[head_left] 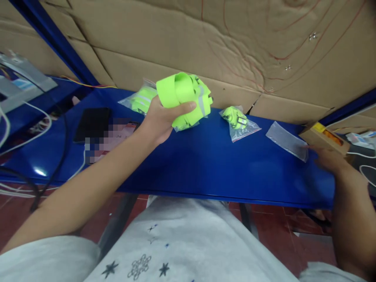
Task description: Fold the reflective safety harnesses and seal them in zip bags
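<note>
My left hand [160,119] is closed round a folded neon-green strap bundle [183,96] with grey reflective bands, held a little above the blue table [205,164]. My right hand [329,158] is at the table's right end, blurred, its fingertips touching an empty clear plastic bag [286,140] lying flat. A sealed bag with a green strap [238,122] lies between the two hands. Another filled bag [140,100] sits behind my left hand.
A black phone [91,123] lies on the table at left beside a pixelated patch. Cardboard sheets [235,47] form the back wall. A small cardboard box [324,137] stands at far right. Cables [26,129] and grey equipment lie at left. My lap in grey cloth is below the table edge.
</note>
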Demonstrator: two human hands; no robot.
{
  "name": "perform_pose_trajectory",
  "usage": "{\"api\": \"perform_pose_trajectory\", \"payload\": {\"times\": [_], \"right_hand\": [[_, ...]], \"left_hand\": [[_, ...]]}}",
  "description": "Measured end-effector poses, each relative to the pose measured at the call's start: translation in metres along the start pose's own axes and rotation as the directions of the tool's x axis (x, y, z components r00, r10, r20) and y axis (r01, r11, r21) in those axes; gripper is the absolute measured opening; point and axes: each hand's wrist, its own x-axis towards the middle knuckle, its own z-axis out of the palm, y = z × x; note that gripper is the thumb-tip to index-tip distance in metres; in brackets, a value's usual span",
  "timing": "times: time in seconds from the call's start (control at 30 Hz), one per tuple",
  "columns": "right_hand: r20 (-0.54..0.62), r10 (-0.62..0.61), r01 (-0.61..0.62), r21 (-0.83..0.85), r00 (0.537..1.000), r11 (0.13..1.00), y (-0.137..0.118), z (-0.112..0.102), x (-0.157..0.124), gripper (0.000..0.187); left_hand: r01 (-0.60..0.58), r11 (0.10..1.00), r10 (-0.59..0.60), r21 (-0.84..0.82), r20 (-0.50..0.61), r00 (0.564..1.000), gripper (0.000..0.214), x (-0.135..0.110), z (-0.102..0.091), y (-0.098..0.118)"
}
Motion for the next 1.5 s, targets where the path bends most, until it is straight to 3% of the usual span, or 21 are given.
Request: {"api": "perform_pose_trajectory", "payload": {"times": [0.13, 0.27, 0.33, 0.37, 0.43, 0.47, 0.57, 0.67, 0.77, 0.87, 1.03, 1.13, 1.3, 1.43, 1.5], "right_hand": [[0.03, -0.018, 0.02, -0.089, 0.999, 0.996, 0.012, 0.01, -0.039, 0.012], [-0.002, -0.098, 0.096, -0.154, 0.995, 0.983, -0.021, 0.001, -0.061, 0.023], [-0.111, -0.109, 0.105, -0.042, 0.988, 0.994, -0.059, -0.002, -0.063, 0.022], [-0.223, -0.081, 0.1, 0.075, 0.971, 0.992, -0.083, -0.001, -0.062, 0.021], [-0.323, -0.079, 0.187, 0.32, 0.943, 0.929, -0.136, 0.005, -0.058, 0.02], [-0.327, -0.108, 0.245, 0.414, 0.939, 0.877, -0.164, 0.011, -0.055, 0.023], [-0.244, -0.265, 0.351, 0.45, 0.933, 0.821, -0.236, 0.029, -0.047, 0.023], [-0.186, -0.475, 0.497, 0.516, 0.86, 0.698, -0.276, 0.044, -0.046, 0.01], [-0.193, -0.597, 0.582, 0.575, 0.779, 0.574, -0.282, 0.054, -0.049, 0.015], [-0.193, -0.65, 0.597, 0.638, 0.735, 0.485, -0.272, 0.06, -0.05, 0.018], [-0.202, -0.679, 0.561, 0.744, 0.706, 0.362, -0.261, 0.063, -0.049, 0.013], [-0.173, -0.656, 0.48, 0.816, 0.734, 0.322, -0.263, 0.064, -0.05, 0.018], [-0.173, -0.474, 0.366, 0.862, 0.863, 0.351, -0.267, 0.063, -0.051, 0.024], [-0.246, -0.401, 0.426, 0.779, 0.883, 0.461, -0.269, 0.059, -0.055, 0.013], [-0.223, -0.427, 0.434, 0.749, 0.876, 0.5, -0.27, 0.058, -0.058, 0.01]], "left_hand": [[0.003, 1.0, -0.002, 0.026, -0.046, 0.999, 0.044, 0.016, -0.019, -0.018], [0.071, 0.997, -0.071, -0.004, -0.008, 0.997, 0.051, 0.016, -0.026, -0.038], [0.183, 0.983, -0.182, -0.021, 0.053, 0.982, 0.054, 0.008, -0.028, -0.047], [0.239, 0.971, -0.236, -0.017, 0.093, 0.967, 0.056, 0.003, -0.028, -0.051], [0.326, 0.945, -0.322, 0.011, 0.19, 0.928, 0.059, -0.009, -0.025, -0.057], [0.352, 0.936, -0.349, 0.031, 0.234, 0.908, 0.06, -0.014, -0.022, -0.059], [0.361, 0.928, -0.37, 0.091, 0.335, 0.867, 0.069, -0.026, -0.014, -0.064], [0.319, 0.936, -0.352, 0.149, 0.339, 0.873, 0.083, -0.029, -0.012, -0.071], [0.313, 0.917, -0.382, 0.249, 0.314, 0.869, 0.086, -0.026, -0.017, -0.077], [0.279, 0.905, -0.387, 0.32, 0.35, 0.853, 0.089, -0.025, -0.019, -0.077], [0.356, 0.895, -0.444, 0.267, 0.48, 0.757, 0.083, -0.026, -0.017, -0.072], [0.445, 0.875, -0.475, 0.19, 0.512, 0.716, 0.081, -0.025, -0.018, -0.071], [0.454, 0.877, -0.47, 0.157, 0.472, 0.746, 0.075, -0.026, -0.017, -0.067], [0.303, 0.895, -0.441, 0.326, 0.552, 0.708, 0.076, -0.032, -0.012, -0.064], [0.169, 0.915, -0.367, 0.365, 0.583, 0.725, 0.083, -0.034, -0.01, -0.064]]}}
